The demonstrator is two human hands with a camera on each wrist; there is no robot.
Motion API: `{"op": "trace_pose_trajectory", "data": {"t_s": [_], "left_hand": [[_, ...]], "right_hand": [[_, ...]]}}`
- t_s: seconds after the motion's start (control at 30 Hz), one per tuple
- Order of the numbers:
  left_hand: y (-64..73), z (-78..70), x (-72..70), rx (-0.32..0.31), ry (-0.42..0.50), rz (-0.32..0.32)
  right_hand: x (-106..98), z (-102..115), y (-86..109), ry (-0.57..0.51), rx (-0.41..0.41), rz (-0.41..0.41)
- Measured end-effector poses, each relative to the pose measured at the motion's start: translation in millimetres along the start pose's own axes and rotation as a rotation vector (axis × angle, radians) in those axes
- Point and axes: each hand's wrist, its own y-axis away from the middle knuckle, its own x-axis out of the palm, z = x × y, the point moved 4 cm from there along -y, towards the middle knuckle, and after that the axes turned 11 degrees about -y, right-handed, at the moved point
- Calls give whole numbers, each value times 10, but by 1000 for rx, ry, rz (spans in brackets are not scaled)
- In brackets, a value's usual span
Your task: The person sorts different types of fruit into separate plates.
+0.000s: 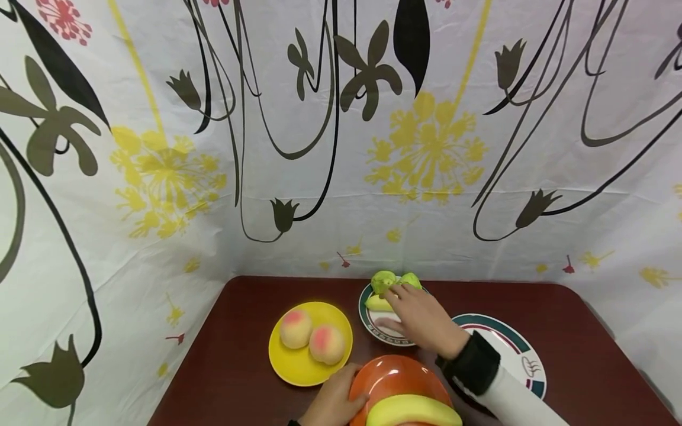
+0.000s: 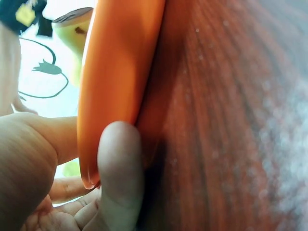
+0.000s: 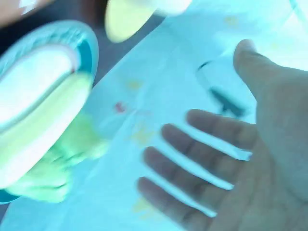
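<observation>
My left hand (image 1: 334,395) grips the left rim of an orange plate (image 1: 391,374) at the near edge of the view. A banana (image 1: 412,409) lies on that plate. In the left wrist view the orange plate (image 2: 118,62) stands edge-on just above the table, with fingers on both sides of its rim. My right hand (image 1: 423,319) is over a teal-rimmed plate (image 1: 373,325) at the back, holding nothing. That plate bears a banana (image 1: 378,303) and two lumpy green fruits (image 1: 382,281), partly hidden by the hand. The right wrist view shows its fingers (image 3: 192,168) spread and straight, apart from the banana.
On the left a yellow plate (image 1: 281,362) holds two peaches (image 1: 327,344). To the right, a larger white plate with a teal rim (image 1: 524,349) is partly covered by my right sleeve. A patterned cloth (image 1: 319,177) hangs behind the dark red table (image 1: 240,343).
</observation>
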Motion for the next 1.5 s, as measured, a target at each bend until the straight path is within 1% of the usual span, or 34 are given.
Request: {"op": "trace_pose_trajectory", "data": {"t_s": [0.03, 0.1, 0.17, 0.3, 0.37, 0.43, 0.5, 0.63, 0.73, 0.83, 1.0, 1.17, 1.3, 1.4, 1.5], "left_hand": [[-1, 5, 8, -8, -4, 3], [-2, 9, 20, -25, -8, 12], [-3, 13, 30, -38, -12, 21], [-1, 5, 27, -38, -18, 21], [3, 0, 17, -35, -17, 18], [6, -4, 6, -24, -22, 9], [5, -3, -2, -15, -22, 2], [-2, 19, 7, -28, -1, 14], [-7, 27, 27, -43, 10, 25], [-7, 23, 28, -43, 4, 22], [-10, 22, 8, -38, -2, 20], [-2, 5, -12, -20, -15, 4], [-4, 0, -12, -9, -15, -4], [-6, 1, -5, -3, -6, -4], [-1, 12, -8, 4, -6, -9]], "right_hand": [[44, -87, -46, 1, -6, -21], [168, -249, -113, -9, -6, -26], [315, -391, -140, -30, 23, 5], [574, -594, -118, -77, 106, 110], [656, -653, -105, -79, 118, 127], [705, -685, -104, -77, 102, 113], [731, -696, -113, -63, 69, 85], [771, -673, -136, -25, 0, 29], [804, -641, -134, -20, -27, -5], [829, -603, -129, -38, -29, -24], [848, -566, -119, -32, -18, -4], [918, -585, -81, -35, -24, 63], [971, -609, -59, -52, -45, 89], [937, -581, -53, -91, -75, 79], [824, -499, -57, -135, -92, 68]]}}
